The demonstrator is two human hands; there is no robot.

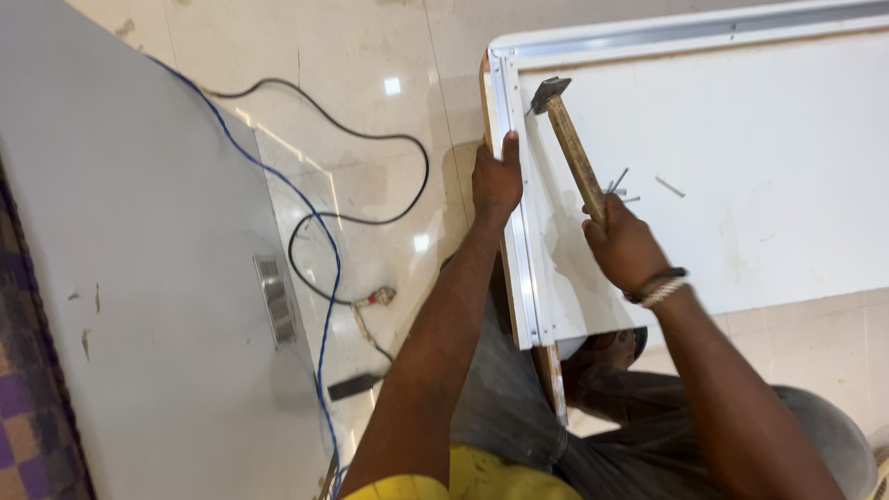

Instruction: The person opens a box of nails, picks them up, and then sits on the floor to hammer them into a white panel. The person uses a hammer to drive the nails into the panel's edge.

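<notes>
My right hand (622, 245) grips the wooden handle of a hammer (567, 139), whose metal head rests near the upper left corner of a white panel (759, 167). My left hand (495, 181) clasps the panel's left edge, thumb on the pale metal trim strip (519, 250) that runs along it. Several loose nails (622, 188) lie on the panel just past the hammer handle. A bracelet circles my right wrist.
A black cable (370, 139) and a blue cable (319, 268) snake over the glossy tiled floor (370, 56). A large grey board (139, 278) with a small vent grille (275, 301) lies at left. A dark flat tool (354, 386) sits on the floor near my knee.
</notes>
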